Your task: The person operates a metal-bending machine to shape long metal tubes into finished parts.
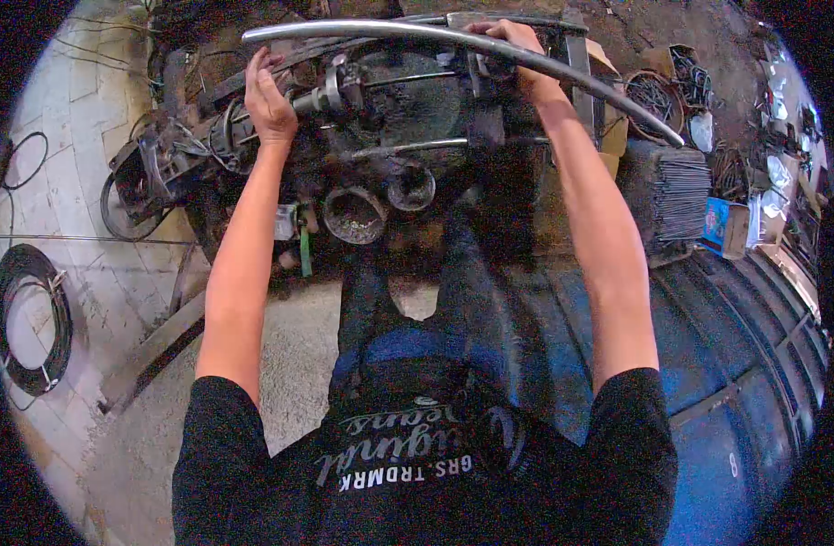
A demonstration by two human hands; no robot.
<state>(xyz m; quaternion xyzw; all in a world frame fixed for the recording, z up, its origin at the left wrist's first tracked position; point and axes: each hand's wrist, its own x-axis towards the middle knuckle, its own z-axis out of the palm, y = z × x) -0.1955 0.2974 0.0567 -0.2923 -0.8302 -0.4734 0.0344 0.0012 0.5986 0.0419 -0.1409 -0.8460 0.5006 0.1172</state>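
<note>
A long, smooth metal tube spans the top of the head view, looking bowed, its right end lower. My right hand is at the tube's right half, fingers bent around it; the tube hides part of the palm. Below the tube's left end is my left hand, with loosely curled fingers apart and nothing visible in them. It is beside the round metal spindle of a dark, greasy machine. Two thin shiny rods run across this machine between my hands.
Two round cups sit at the machine's near side. On the right are a stack of thin dark rods, a blue box and a bin of metal pieces. A coil of black cable lies on the left floor.
</note>
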